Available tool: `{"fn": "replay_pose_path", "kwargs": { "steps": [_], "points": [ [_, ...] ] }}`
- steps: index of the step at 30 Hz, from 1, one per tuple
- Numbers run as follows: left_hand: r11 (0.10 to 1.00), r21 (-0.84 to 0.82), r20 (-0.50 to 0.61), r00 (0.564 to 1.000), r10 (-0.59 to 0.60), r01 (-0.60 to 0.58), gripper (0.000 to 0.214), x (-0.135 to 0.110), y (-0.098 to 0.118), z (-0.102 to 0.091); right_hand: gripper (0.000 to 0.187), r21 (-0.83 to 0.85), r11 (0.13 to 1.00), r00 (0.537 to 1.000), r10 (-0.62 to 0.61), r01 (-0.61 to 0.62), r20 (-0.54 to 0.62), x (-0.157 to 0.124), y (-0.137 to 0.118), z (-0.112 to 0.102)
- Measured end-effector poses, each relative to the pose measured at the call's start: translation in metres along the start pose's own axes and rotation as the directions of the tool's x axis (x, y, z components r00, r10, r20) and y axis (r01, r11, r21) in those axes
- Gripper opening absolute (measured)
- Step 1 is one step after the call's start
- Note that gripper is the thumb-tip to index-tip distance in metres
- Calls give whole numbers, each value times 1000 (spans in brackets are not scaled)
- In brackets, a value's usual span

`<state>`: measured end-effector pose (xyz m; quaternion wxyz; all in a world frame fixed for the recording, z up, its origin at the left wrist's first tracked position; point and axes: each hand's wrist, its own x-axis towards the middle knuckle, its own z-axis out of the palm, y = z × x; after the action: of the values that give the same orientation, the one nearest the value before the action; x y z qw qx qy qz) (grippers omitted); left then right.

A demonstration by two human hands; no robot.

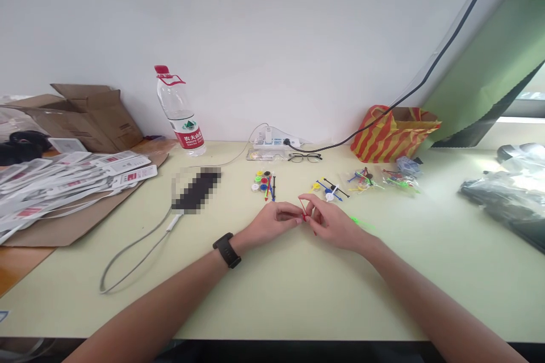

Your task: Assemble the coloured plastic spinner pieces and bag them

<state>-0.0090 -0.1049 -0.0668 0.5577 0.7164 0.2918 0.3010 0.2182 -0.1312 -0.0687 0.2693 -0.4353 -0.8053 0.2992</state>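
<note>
My left hand (pixel 273 222) and my right hand (pixel 330 221) meet above the middle of the pale table (pixel 298 289), fingertips pinched together. Between them is a thin red stick (pixel 303 210) with a small red end piece; both hands pinch it. A black watch (pixel 227 249) sits on my left wrist. Just beyond the hands lie small coloured round pieces and sticks (pixel 264 182), and a second loose group of sticks and discs (pixel 330 190). A green piece (pixel 355 220) lies beside my right hand.
A phone (pixel 196 189) with a grey cable lies to the left. A water bottle (pixel 181 113), a power strip (pixel 276 142), glasses (pixel 304 156) and a red-yellow striped bag (pixel 392 133) stand at the back. Cardboard with white packets (pixel 63 181) is far left; clear bags of parts (pixel 383 178) right.
</note>
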Motion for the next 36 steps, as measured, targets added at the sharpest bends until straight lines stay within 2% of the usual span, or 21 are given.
{"fn": "replay_pose_path", "kwargs": {
  "steps": [2,4,9,14,27,29,34,36],
  "points": [
    [999,28,7,1000,-16,16,27,-1,1,1,47,-111,994,1000,-13,12,-8,-1,1,-2],
    [999,45,12,1000,-20,20,28,-2,3,1,49,-154,988,1000,-15,14,-2,-1,2,-4],
    [997,78,11,1000,14,-15,33,-3,0,1,48,-182,983,1000,-12,13,3,0,2,-5],
    [993,117,-15,1000,-15,17,33,-2,-3,1,46,-210,977,1000,-27,29,9,0,3,-6],
    [997,67,17,999,-42,41,25,-2,-1,-1,50,-248,968,999,-27,32,22,-3,-2,-6],
    [997,71,12,999,-39,38,26,-2,-2,-1,44,-245,969,999,-30,33,16,-2,-4,-7],
    [997,75,7,1000,-31,30,26,-1,-1,0,13,-262,964,999,-47,49,12,-1,-8,-8],
    [997,77,8,1000,-29,28,27,-1,0,0,9,-265,963,998,-57,58,12,-1,-9,-8]
  ]
}}
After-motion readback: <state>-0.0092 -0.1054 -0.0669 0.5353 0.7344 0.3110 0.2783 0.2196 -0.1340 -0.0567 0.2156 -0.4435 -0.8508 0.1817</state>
